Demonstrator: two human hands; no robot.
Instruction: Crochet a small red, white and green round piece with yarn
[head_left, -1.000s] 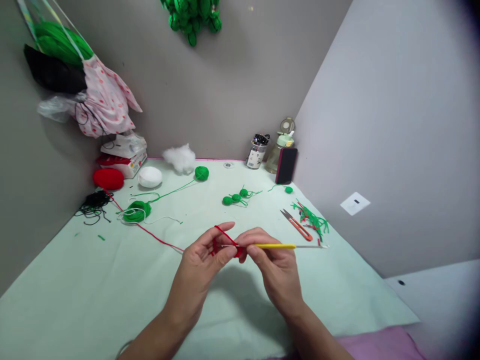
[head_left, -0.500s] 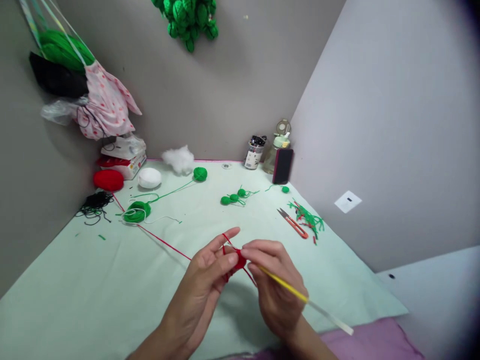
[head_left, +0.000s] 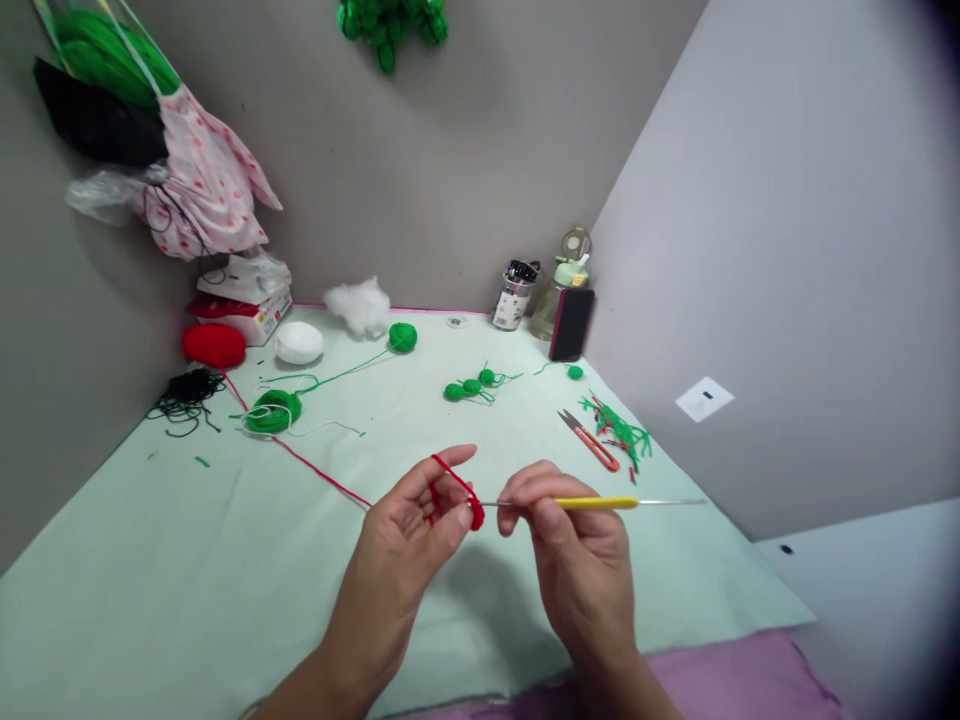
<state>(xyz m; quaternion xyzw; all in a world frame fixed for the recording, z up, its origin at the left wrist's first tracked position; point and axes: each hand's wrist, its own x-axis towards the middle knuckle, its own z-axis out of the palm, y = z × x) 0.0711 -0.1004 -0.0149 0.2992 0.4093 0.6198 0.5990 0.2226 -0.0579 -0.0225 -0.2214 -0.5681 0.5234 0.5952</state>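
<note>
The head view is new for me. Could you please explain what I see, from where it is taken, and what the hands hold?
There is no machine: these are a person's own hands, seen from a camera worn on the head. The right hand holds a yellow-handled hook, whose thin shaft reaches the small red piece pinched in the left hand. Red yarn leads back toward a red ball. On the pale cloth also lie a white ball, green yarn, small scissors and thread scraps.

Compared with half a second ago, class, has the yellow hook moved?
Yes: the yellow hook has swung, its outer end higher in view, nearer the orange scissors.
</note>
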